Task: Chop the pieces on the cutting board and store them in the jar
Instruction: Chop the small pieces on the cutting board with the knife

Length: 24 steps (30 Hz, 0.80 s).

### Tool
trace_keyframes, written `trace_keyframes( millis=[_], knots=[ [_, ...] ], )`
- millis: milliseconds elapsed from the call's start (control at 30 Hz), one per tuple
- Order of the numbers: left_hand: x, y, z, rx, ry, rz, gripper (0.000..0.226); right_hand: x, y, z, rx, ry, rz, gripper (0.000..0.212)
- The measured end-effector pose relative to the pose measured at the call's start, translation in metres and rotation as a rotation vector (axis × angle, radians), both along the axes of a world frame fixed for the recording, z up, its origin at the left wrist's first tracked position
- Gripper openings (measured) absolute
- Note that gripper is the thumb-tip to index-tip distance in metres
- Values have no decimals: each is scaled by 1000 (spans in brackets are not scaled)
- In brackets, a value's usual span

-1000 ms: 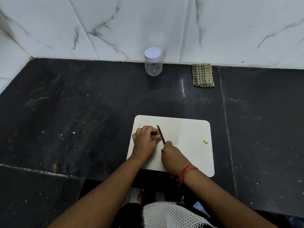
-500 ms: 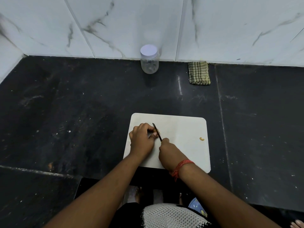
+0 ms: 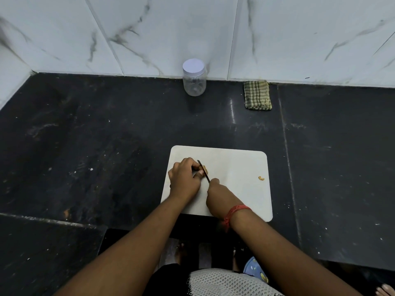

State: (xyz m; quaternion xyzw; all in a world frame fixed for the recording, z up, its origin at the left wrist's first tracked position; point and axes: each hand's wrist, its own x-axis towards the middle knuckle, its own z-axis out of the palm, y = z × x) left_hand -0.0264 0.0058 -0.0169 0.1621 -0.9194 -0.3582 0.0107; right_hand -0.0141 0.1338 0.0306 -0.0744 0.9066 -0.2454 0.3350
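Black stone bench [image 3: 106, 146] against marble wall tiles. White cutting board [image 3: 239, 167] at the near edge. Left hand [image 3: 184, 179], fingers curled, grip pinning a small tan piece [image 3: 206, 168] on the board's left part. Right hand [image 3: 218, 194] grip closed around the knife [image 3: 204, 170], blade touching that piece. Second piece [image 3: 261, 178] lies near the board's right edge. Lidded jar [image 3: 194, 77] stands at the wall, well apart, folded checked cloth [image 3: 257, 95] to its right.

I count one cutting board [image 3: 239, 165] on one dark counter [image 3: 85, 146]. One knife [image 3: 203, 170] here. Two small pieces on the board: one piece at the blade [image 3: 206, 168], one loose piece [image 3: 261, 178] off to the right. One jar [image 3: 194, 79] with one lid [image 3: 193, 66]. One folded checked cloth [image 3: 257, 95]. One red thread [image 3: 234, 212] on my wrist.
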Motion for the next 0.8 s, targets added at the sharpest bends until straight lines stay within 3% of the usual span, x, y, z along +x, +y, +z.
trace_keyframes(
  millis=[500, 800],
  knots=[
    [0, 0, 3, -5, -24, 2, 11, 20, 9, 2, 107, -48, 0, 28],
    [1, -1, 2, -15, -21, 6, 10, 40, 27, 6, 179, 44, 126, 35]
  ],
)
